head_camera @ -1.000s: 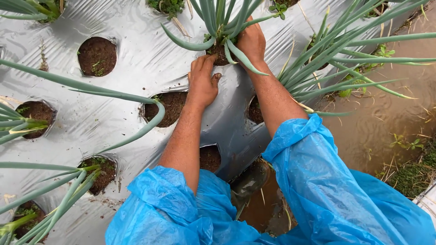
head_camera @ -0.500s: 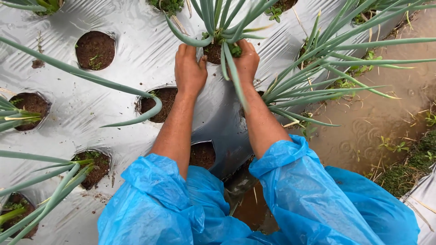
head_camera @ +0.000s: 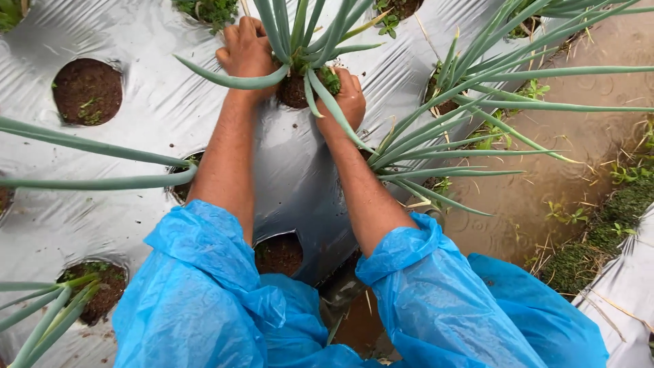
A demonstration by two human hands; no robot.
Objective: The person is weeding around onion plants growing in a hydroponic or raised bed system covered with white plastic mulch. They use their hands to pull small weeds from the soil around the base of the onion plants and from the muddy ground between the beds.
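Note:
A clump of green onion (head_camera: 300, 34) grows out of a soil-filled hole (head_camera: 296, 88) in silver plastic mulch (head_camera: 157, 116). My left hand (head_camera: 246, 49) rests against the left side of that clump at its base, fingers curled. On the clump's right side, my right hand (head_camera: 349, 97) presses at the rim of the hole, partly hidden by a drooping leaf. Whether either hand grips the stalks cannot be told. Both forearms are bare; blue plastic sleeves (head_camera: 204, 272) cover my upper arms.
More holes in the mulch: a bare one at upper left (head_camera: 87, 90), one below my arms (head_camera: 279, 253), one with onion at lower left (head_camera: 88, 296). Another onion clump (head_camera: 463, 102) spreads to the right. A muddy, wet furrow (head_camera: 579, 157) runs along the right side.
Both hands have moved up from the lower holes to the base of the onion clump, one on each side. The view has shifted closer to that clump.

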